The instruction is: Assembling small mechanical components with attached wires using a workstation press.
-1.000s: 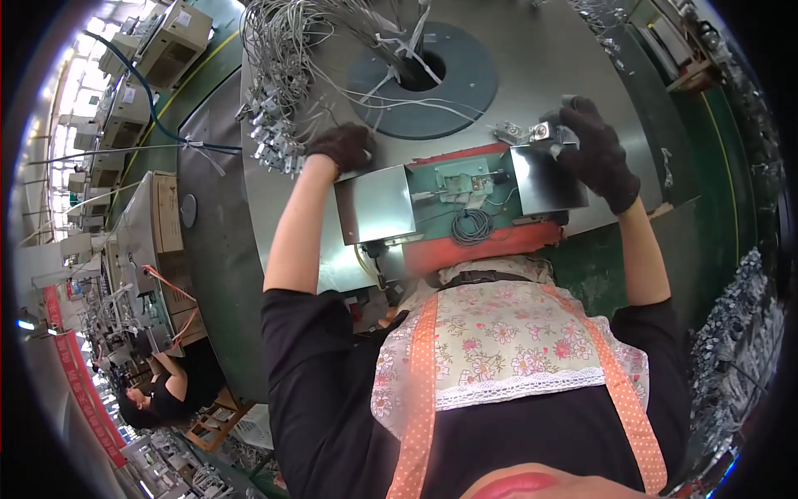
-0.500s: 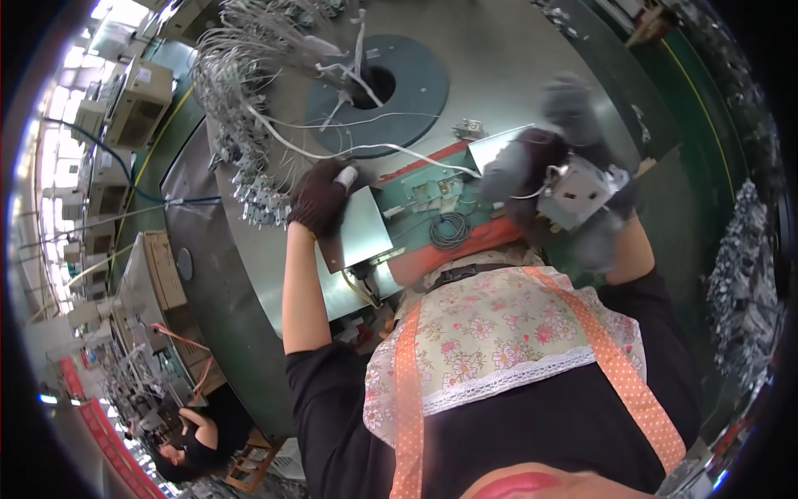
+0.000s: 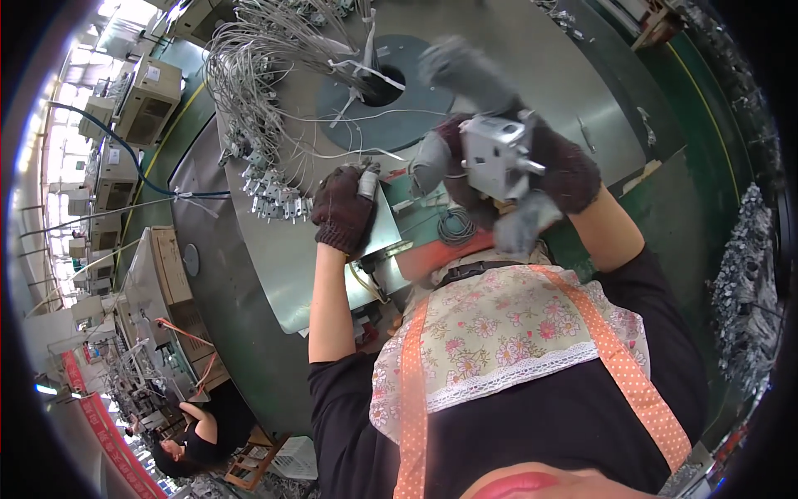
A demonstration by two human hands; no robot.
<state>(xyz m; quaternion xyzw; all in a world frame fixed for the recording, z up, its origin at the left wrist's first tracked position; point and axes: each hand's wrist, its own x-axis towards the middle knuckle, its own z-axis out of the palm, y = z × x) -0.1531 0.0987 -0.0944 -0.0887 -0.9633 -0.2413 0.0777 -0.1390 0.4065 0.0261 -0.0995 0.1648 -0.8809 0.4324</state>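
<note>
My right hand [image 3: 559, 162], in a dark maroon knit glove with grey finger ends, is raised over the right half of the work station. It holds a small silvery metal box [image 3: 492, 156] with slots in its face and a short shaft on its right side. The grey finger ends are smeared by motion. My left hand [image 3: 343, 206], gloved alike, lies with curled fingers at the left metal plate [image 3: 381, 233]. Anything inside those fingers is hidden. A coil of thin grey cable [image 3: 455, 226] lies between the hands, beside a red strip [image 3: 436, 256].
A bundle of pale wires [image 3: 249, 83] with metal connectors [image 3: 270, 195] spreads along the table's left side. A grey round disc [image 3: 424, 125] with a dark hole is set at the back. More metal parts [image 3: 744, 291] are heaped far right. Another person [image 3: 204, 432] sits lower left.
My right hand has swung left with the metal box, which has turned. My left hand has shifted slightly right. The white wire that crossed the middle is less visible.
</note>
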